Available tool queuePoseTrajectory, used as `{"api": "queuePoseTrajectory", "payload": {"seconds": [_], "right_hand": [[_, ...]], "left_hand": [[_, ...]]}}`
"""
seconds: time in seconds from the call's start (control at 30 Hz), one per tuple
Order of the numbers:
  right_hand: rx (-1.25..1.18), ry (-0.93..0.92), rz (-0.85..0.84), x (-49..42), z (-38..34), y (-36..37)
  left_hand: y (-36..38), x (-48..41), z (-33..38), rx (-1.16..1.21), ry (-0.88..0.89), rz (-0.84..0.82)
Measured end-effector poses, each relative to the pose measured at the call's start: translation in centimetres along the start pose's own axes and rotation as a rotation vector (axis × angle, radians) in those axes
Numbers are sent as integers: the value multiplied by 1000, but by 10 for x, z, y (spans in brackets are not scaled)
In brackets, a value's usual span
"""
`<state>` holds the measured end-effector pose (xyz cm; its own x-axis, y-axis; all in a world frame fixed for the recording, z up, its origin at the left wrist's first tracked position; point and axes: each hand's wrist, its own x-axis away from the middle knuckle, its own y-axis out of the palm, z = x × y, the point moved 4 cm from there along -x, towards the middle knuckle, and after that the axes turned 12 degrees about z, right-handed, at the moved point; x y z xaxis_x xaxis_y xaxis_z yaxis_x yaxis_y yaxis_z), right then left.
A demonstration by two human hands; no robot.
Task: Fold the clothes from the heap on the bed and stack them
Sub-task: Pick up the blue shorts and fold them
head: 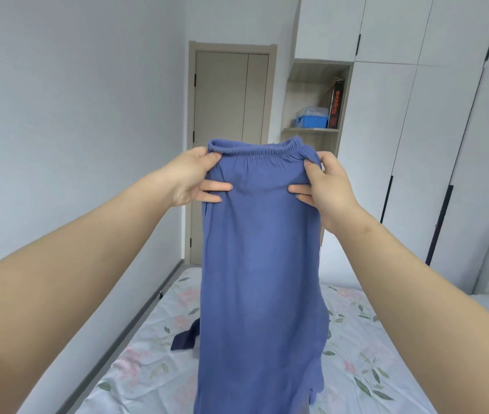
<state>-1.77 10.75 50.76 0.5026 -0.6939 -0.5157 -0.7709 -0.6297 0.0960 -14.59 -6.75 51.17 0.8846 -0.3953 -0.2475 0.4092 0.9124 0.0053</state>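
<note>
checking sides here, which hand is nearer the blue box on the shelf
Right. The right hand grips the waistband of the blue garment below the blue box; the left hand grips the other end, farther to the box's left.

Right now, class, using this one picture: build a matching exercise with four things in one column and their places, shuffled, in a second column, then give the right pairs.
Things
1. blue elastic-waisted cloth garment
2. small dark navy cloth
3. blue plastic box
4. tall dark carton with orange lettering

Places
A. lying on the flowered bed sheet
B. standing at the right end of the wooden shelf
C. hanging from the left hand and right hand
D. on the shelf, left of the carton

Pairs: 1-C, 2-A, 3-D, 4-B
</note>
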Motion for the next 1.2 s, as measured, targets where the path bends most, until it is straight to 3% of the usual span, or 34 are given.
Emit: {"api": "queuePoseTrajectory", "payload": {"seconds": [0.1,0.2,0.43,0.67,0.83,1.03,1.2], "right_hand": [[20,-197,78,-4,-19,-7],[45,-247,127,-7,-30,-17],[86,-67,87,-7,-17,-34],[317,163,18,-4,54,-30],[244,147,24,-4,93,-22],[-16,-82,52,6,68,-35],[-125,-156,-37,38,61,-55]], "left_hand": [[-5,3,20,-30,138,87],[-13,7,29,-83,188,100],[-10,9,14,11,-33,-57],[11,-4,-57,-154,-297,38],[24,-19,-76,-202,-138,134],[20,-5,-51,-69,182,168],[12,44,-49,-44,294,167]]}}
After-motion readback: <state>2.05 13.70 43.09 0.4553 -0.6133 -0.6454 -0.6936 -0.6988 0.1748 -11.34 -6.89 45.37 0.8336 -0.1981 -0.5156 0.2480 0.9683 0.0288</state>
